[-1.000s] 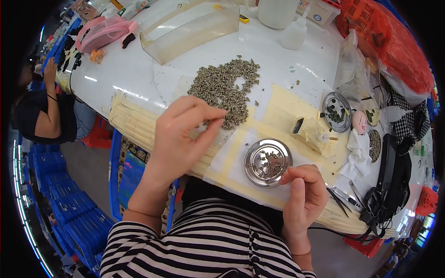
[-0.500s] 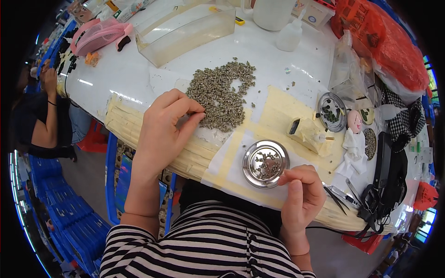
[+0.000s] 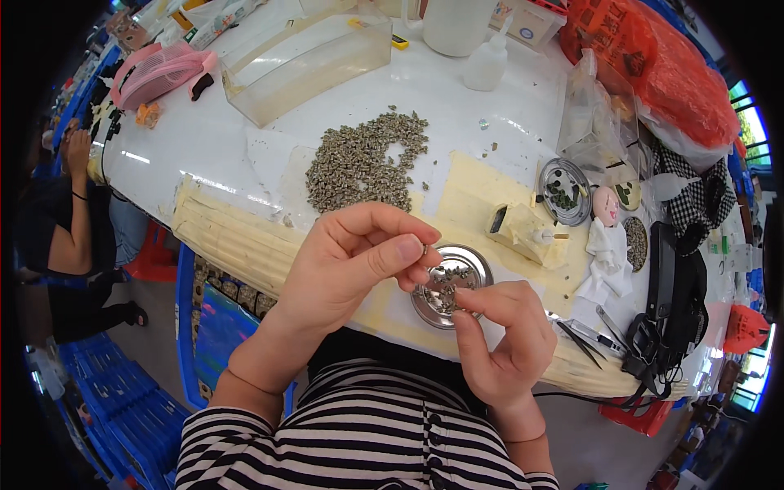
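Observation:
My left hand [image 3: 347, 257] is closed in a pinch above the left edge of a round metal dish [image 3: 483, 261], with a small metal part [image 3: 424, 248] at its fingertips. On the dish's near right side, my right hand [image 3: 510, 335] has thumb and forefinger pressed together; whatever lies between them is too small to make out. Several small metal parts lie scattered in the dish, partly hidden by both hands. Beyond my left hand, a large heap of similar small metal parts [image 3: 351, 163] spreads over the white table [image 3: 261, 155].
A yellowish taped block [image 3: 527, 233] stands right of the dish. Farther right are a round tin of dark pieces [image 3: 563, 192], tweezers [image 3: 581, 341] and a black strap [image 3: 665, 286]. A clear plastic tray [image 3: 310, 69] and white squeeze bottle [image 3: 487, 65] stand behind. Another person's arm [image 3: 79, 204] shows at left.
My left hand has moved from the heap toward the right and nearer, to the dish. My right hand has shifted slightly left and up. The whole view has shifted a little.

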`<move>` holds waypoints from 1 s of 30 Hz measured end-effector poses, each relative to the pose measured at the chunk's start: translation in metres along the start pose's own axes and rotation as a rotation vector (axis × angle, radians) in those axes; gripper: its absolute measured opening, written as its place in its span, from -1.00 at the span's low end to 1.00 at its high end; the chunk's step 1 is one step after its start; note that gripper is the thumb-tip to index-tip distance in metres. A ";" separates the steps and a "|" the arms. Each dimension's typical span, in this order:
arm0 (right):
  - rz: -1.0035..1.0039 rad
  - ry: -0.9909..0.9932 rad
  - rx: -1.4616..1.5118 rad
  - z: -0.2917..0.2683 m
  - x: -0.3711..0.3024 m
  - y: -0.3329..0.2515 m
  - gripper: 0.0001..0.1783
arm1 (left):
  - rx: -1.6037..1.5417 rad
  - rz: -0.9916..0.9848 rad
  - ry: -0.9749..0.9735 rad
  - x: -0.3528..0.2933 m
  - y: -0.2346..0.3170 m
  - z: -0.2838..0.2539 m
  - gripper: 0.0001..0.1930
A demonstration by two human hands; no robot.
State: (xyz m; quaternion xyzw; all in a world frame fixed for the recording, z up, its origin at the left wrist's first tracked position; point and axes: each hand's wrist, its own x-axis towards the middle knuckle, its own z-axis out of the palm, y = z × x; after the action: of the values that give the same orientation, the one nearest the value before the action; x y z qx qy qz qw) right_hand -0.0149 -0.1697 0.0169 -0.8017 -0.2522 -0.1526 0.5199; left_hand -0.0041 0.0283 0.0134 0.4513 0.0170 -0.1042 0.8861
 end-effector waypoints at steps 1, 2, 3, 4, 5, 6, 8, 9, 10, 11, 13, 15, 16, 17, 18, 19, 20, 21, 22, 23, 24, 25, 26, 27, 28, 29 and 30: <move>-0.036 0.025 -0.072 0.001 0.002 -0.001 -0.70 | -0.125 -0.064 -0.030 0.002 -0.003 0.003 -0.86; -0.066 0.050 -0.097 0.001 0.005 0.000 -0.68 | -0.153 -0.086 -0.031 0.003 -0.005 0.006 -0.85; -0.095 0.074 -0.121 0.002 0.007 0.001 -0.67 | -0.154 -0.090 -0.034 0.003 -0.008 0.008 -0.86; -0.124 0.098 -0.145 0.002 0.009 0.002 -0.66 | -0.155 -0.094 -0.037 0.003 -0.012 0.010 -0.86; -0.136 0.108 -0.162 0.001 0.010 0.003 -0.66 | -0.156 -0.099 -0.043 0.004 -0.015 0.011 -0.86; -0.147 0.118 -0.178 0.001 0.011 0.003 -0.65 | -0.159 -0.094 -0.058 0.005 -0.017 0.013 -0.86; -0.165 0.140 -0.201 0.000 0.011 0.004 -0.65 | -0.171 -0.091 -0.086 0.005 -0.023 0.015 -0.86; -0.171 0.153 -0.208 0.001 0.011 0.005 -0.65 | -0.149 -0.076 -0.079 0.005 -0.024 0.016 -0.86; -0.177 0.165 -0.216 0.001 0.011 0.006 -0.65 | -0.129 -0.061 -0.072 0.005 -0.026 0.016 -0.86; -0.185 0.177 -0.226 0.002 0.011 0.007 -0.65 | -0.107 -0.044 -0.064 0.005 -0.027 0.017 -0.86; -0.203 0.197 -0.247 0.001 0.012 0.008 -0.65 | -0.114 -0.055 -0.060 0.006 -0.031 0.018 -0.85; -0.230 0.197 -0.301 -0.001 0.012 0.009 -0.65 | -0.084 -0.044 -0.060 0.006 -0.030 0.019 -0.85; -0.245 0.195 -0.327 -0.003 0.011 0.009 -0.65 | -0.060 -0.035 -0.069 0.006 -0.030 0.020 -0.85; -0.245 0.200 -0.337 -0.004 0.012 0.009 -0.66 | -0.034 -0.023 -0.077 0.007 -0.029 0.021 -0.85; -0.246 0.204 -0.346 -0.005 0.012 0.009 -0.67 | -0.008 -0.010 -0.081 0.007 -0.028 0.023 -0.84; -0.248 0.207 -0.354 -0.006 0.012 0.009 -0.67 | 0.018 0.004 -0.084 0.006 -0.028 0.024 -0.84; -0.231 0.204 -0.349 -0.006 0.012 0.009 -0.69 | 0.042 0.016 -0.091 0.006 -0.028 0.025 -0.84; -0.214 0.201 -0.343 -0.006 0.012 0.008 -0.70 | 0.058 0.025 -0.082 0.005 -0.027 0.026 -0.83; -0.198 0.198 -0.336 -0.005 0.013 0.008 -0.71 | 0.075 0.034 -0.073 0.005 -0.026 0.027 -0.83; -0.157 0.196 -0.296 -0.004 0.012 0.008 -0.74 | 0.089 0.040 -0.063 0.003 -0.027 0.027 -0.82; -0.116 0.193 -0.255 -0.003 0.011 0.008 -0.77 | 0.119 0.074 -0.045 0.002 -0.028 0.030 -0.82; -0.076 0.191 -0.215 -0.003 0.011 0.008 -0.80 | 0.148 0.109 -0.027 0.000 -0.030 0.032 -0.81; -0.042 0.166 -0.153 -0.003 0.011 0.009 -0.83 | 0.180 0.142 -0.006 -0.001 -0.030 0.033 -0.80; -0.008 0.142 -0.092 -0.004 0.011 0.009 -0.86 | 0.331 0.246 -0.038 0.000 -0.031 0.030 -0.79; 0.027 0.118 -0.031 -0.006 0.011 0.010 -0.88 | 0.484 0.349 -0.070 0.002 -0.033 0.024 -0.78; 0.064 0.103 0.019 -0.007 0.011 0.010 -0.90 | 0.635 0.451 -0.103 0.004 -0.034 0.021 -0.77; 0.101 0.089 0.068 -0.007 0.010 0.009 -0.91 | 0.753 0.568 -0.099 0.005 -0.032 0.020 -0.76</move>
State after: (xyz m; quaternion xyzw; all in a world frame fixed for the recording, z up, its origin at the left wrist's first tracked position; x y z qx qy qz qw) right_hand -0.0011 -0.1769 0.0184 -0.7877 -0.1934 -0.1528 0.5647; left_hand -0.0067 -0.0074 -0.0011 0.7226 -0.1881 0.1219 0.6539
